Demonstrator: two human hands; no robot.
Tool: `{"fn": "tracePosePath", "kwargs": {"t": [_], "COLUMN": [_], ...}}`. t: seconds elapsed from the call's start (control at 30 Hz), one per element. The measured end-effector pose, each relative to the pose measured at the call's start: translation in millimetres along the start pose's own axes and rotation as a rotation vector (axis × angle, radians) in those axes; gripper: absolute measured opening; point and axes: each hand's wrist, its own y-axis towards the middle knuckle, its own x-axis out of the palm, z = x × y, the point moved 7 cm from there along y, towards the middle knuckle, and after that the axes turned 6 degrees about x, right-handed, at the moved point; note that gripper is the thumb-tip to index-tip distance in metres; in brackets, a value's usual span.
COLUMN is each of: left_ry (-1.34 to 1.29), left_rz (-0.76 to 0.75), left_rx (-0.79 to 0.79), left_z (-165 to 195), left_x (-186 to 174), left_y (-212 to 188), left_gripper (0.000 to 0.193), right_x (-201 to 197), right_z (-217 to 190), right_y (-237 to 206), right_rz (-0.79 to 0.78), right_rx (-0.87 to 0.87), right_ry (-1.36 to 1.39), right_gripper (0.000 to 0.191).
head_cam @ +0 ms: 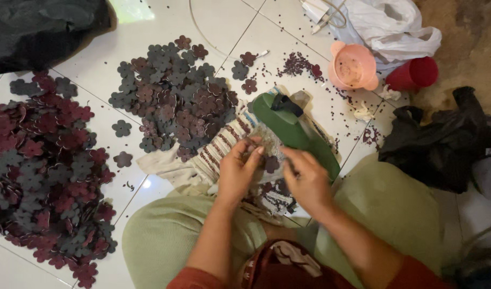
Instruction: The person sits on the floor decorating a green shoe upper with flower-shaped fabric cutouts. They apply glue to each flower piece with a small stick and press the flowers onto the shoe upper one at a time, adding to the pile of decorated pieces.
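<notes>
Head view looks straight down on a person seated on a white tiled floor [165, 32], knees in pale green cloth at 5 and 7 o'clock. Both hands meet just below the picture's centre. The left hand [239, 170] has its fingers curled in, the tips pinched on something small and dark; it is too small and blurred to name, though it may be one of the flower pieces. The right hand [308, 179] is loosely closed, knuckles up, thumb and forefinger pressed together beside a dark flower-shaped cutout [271, 164] that lies between the two hands; whether the fingers actually grip it I cannot tell. Under the hands lies a striped woven cloth [224, 143], and just at 1 o'clock of them a green tool with a black strap [293, 128] slants across that cloth.

At 11 o'clock of the hands sits a heap of grey and maroon flower cutouts [173, 101]; a larger heap [44, 171] spreads at 9 o'clock along the left edge. At 1 o'clock, well apart, stand a pink cup [353, 67] and a red cup [415, 73], touching a white plastic bag [390, 27]. A black bag [443, 144] lies at 3 o'clock.
</notes>
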Motion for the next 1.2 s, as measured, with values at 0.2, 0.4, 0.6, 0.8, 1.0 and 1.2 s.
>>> {"fn": "tracePosePath", "kwargs": {"t": [0.2,0.4,0.6,0.8,1.0,1.2], "left_ry": [0.049,0.129,0.085,0.153,0.203,0.363], "left_rz": [-0.066,-0.076,-0.074,-0.096,-0.079,-0.161], "left_rx": [-0.108,-0.092,-0.059,-0.16,0.041,0.254], "left_z": [6,20,25,15,26,32], "left_x": [5,4,6,6,5,12], "left_y": [-4,-3,-3,-5,-5,-10], "left_gripper": [0.021,0.021,0.022,0.024,0.021,0.013], "right_x": [-31,-28,-25,-25,-23,-19], "right_z": [11,17,16,15,19,28], "right_y": [13,17,16,18,16,18], "right_rz": [0.184,0.134,0.107,0.124,0.111,0.055], "right_rx": [0.07,0.121,0.107,0.051,0.064,0.013], "right_ry": [-0.049,-0.033,-0.068,-0.119,-0.107,-0.457], "right_gripper": [0.048,0.055,0.055,0.056,0.055,0.092]}}
